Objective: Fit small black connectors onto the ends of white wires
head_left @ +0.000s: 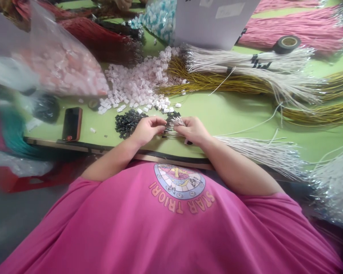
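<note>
My right hand (193, 130) is closed around one end of a bundle of white wires (257, 154). Their metal-tipped ends fan out past my thumb, and the rest of the bundle trails right along the table edge. Facing those tips, my left hand (149, 130) has its thumb and fingers pinched together; whatever sits between them is too small to make out. Beside my left hand lies a heap of small black connectors (128, 123), with more black pieces behind the wire tips. A spread of small white connectors (143, 82) covers the table just beyond.
A phone (72, 123) lies at left on the green table (217, 110), near a clear bag of pinkish parts (65, 72). Yellow wires (231, 83), black tape (286, 43), pink wires (297, 28) and a pale box (214, 23) occupy the back. Another person's hand (123, 3) shows at the top.
</note>
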`<state>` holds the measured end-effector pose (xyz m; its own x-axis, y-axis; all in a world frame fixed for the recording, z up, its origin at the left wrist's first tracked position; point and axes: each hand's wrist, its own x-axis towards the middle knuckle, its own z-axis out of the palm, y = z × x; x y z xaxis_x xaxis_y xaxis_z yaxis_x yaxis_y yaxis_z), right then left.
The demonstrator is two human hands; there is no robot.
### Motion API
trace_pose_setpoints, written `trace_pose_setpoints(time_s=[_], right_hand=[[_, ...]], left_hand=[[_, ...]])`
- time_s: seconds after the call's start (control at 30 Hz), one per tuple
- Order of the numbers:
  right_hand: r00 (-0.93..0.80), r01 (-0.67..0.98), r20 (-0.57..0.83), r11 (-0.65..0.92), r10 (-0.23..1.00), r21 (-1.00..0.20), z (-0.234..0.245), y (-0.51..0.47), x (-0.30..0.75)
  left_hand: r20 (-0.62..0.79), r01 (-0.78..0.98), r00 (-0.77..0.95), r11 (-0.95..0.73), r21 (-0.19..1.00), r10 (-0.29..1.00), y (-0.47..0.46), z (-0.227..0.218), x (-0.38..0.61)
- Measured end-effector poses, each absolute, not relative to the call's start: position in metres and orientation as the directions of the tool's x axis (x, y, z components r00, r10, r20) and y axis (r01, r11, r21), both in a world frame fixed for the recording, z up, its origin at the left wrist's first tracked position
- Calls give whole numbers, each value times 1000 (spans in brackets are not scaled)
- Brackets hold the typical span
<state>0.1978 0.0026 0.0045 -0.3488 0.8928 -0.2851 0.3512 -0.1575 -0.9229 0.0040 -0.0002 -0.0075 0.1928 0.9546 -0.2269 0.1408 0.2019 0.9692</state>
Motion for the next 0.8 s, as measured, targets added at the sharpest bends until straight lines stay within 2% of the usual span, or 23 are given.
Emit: trace_pose_setpoints(time_s=[0.33,0.67,0.8], right_hand=[[-332,387,-247,-107,910,-916,4,2,198],[-261,342,-260,-163,930,-925,1,-1,195],[-254,368,-217,-114,942,-923,2,-1,195]], left_hand=[[-226,201,156,194,960,961,-3,-6,5],[-241,218,154,205,954,958,-3,-5,5],[-246,230,161,206,951,956,-3,-5,5]])
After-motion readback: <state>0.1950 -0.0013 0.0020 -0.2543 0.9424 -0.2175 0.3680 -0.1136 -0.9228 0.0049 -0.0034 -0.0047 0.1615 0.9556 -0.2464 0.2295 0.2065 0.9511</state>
